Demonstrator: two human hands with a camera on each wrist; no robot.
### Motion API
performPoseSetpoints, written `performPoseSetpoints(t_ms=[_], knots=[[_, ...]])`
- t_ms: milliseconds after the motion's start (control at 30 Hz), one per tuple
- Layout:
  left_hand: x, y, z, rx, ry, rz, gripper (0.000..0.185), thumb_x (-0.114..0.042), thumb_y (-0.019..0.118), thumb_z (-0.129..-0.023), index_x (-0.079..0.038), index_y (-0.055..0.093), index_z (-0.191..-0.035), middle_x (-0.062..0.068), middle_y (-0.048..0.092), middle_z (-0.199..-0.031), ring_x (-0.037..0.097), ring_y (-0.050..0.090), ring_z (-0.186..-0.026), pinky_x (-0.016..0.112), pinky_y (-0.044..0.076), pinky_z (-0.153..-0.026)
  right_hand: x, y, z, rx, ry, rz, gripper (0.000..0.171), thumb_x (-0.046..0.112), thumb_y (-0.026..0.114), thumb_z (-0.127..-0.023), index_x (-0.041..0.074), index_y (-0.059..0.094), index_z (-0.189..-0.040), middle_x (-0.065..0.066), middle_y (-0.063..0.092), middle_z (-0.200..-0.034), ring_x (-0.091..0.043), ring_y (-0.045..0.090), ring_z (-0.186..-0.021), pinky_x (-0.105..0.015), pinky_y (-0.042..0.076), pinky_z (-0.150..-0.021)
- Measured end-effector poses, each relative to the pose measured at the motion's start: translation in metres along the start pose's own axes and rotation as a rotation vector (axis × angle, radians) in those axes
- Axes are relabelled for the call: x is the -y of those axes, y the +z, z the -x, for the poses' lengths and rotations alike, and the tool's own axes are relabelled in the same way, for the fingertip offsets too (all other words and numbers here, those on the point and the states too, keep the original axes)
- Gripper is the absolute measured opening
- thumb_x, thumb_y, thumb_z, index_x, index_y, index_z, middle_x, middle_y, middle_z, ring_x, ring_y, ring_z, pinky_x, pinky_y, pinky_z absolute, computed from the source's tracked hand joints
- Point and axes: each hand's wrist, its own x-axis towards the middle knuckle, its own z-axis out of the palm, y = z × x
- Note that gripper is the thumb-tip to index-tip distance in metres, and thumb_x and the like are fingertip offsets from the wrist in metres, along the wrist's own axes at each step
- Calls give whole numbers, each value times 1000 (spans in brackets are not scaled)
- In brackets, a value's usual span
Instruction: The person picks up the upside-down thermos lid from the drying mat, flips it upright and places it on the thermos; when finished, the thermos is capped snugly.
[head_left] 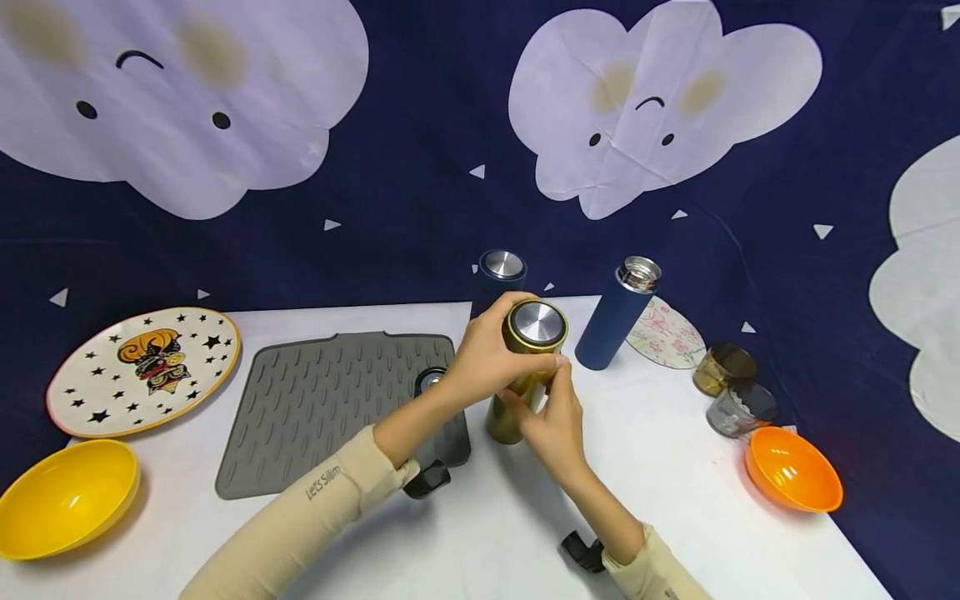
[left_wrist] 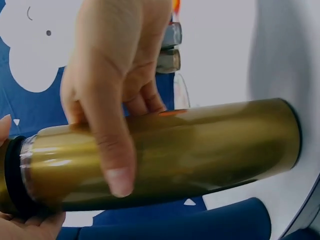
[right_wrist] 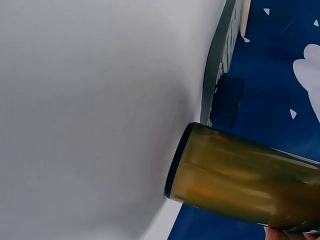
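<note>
Head view: gold flask (head_left: 525,375) is standing upright on the white table (head_left: 675,500), base down at the edge of the grey mat (head_left: 330,400). Left hand (head_left: 487,358) is wrapping the upper body; right hand (head_left: 551,421) is pinching just below the steel-topped cap (head_left: 537,323). Cap is sitting on, so judged: capping/uncapping in progress, can't tell which way. Beyond the grip, a blue flask (head_left: 498,279) w/ cap on; right of grip, a second blue flask (head_left: 618,317) is standing open, contents not visible. Further right, two glass cups (head_left: 735,387) and an orange bowl (head_left: 793,468), bowl showing nothing inside. Far left of grip, yellow bowl (head_left: 63,496) likewise, and a star plate (head_left: 142,367). A small round lid (head_left: 430,380) is lying on the mat under the left wrist.

Left wrist view: fingers (left_wrist: 115,165) are curling round the gold body nr the black collar (left_wrist: 14,175).

Right wrist view: flask base (right_wrist: 180,165) is resting on the table; only a sliver of the right hand is in frame, grip unclear here.
</note>
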Motion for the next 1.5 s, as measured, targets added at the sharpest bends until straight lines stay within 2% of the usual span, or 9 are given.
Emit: performPoseSetpoints(t_ms=[333,500,633,733,833,1067,1233,1367,1500], knots=[[13,8,1,5,3,-86,66,-24,85,-75,-12,54,-132,7,69,-115,19,68,-99,27,56,-81,0,2,2,-20,-51,20,61,11,82,-78,4,44,-125,-17,63,-110,-32,62,-100,-48,51,-85],[17,3,-3,92,-19,-64,88,-23,84,-75,-13,39,-150,9,50,-143,24,54,-124,41,46,-104,-1,2,1,-5,-57,12,62,13,83,-78,3,43,-124,-17,61,-113,-31,60,-99,-48,50,-84],[19,4,-3,56,-9,-109,105,-29,88,-71,-13,28,-155,10,42,-142,24,43,-130,46,38,-110,0,2,1,7,-53,-4,64,11,82,-78,3,43,-129,-19,61,-116,-33,61,-104,-51,50,-87],[22,1,-2,71,56,-27,94,-21,84,-75,-12,31,-152,12,53,-132,24,52,-121,42,45,-104,0,2,1,8,-42,-7,65,13,83,-78,3,43,-128,-17,61,-114,-32,60,-105,-48,49,-89],[25,-3,-2,157,90,105,89,-12,73,-77,-12,26,-153,14,48,-144,26,49,-130,43,41,-109,0,2,0,1,-32,-2,67,16,85,-77,2,43,-128,-16,60,-113,-30,59,-102,-45,48,-88],[25,0,-3,123,56,50,84,-20,80,-78,-9,35,-148,13,51,-139,26,55,-122,42,47,-104,-2,4,0,-3,-53,-4,63,13,82,-79,1,43,-126,-17,60,-113,-31,59,-100,-48,49,-86],[26,-1,-4,216,34,191,101,-16,71,-78,-19,11,-159,13,26,-160,29,34,-144,51,30,-117,-2,3,1,3,-41,-21,67,16,83,-79,2,43,-130,-16,60,-116,-31,60,-104,-47,49,-88],[26,0,-3,141,19,67,99,-23,82,-77,-17,22,-156,11,45,-147,25,49,-131,44,43,-108,-2,2,1,-4,-46,-10,63,12,83,-78,2,43,-126,-16,61,-114,-30,59,-100,-45,48,-85],[29,-2,-3,184,49,176,91,-14,72,-77,-10,24,-154,15,43,-151,29,44,-137,49,35,-113,-2,2,1,9,-36,-25,67,18,83,-80,2,42,-130,-16,59,-118,-30,59,-106,-47,49,-90]])
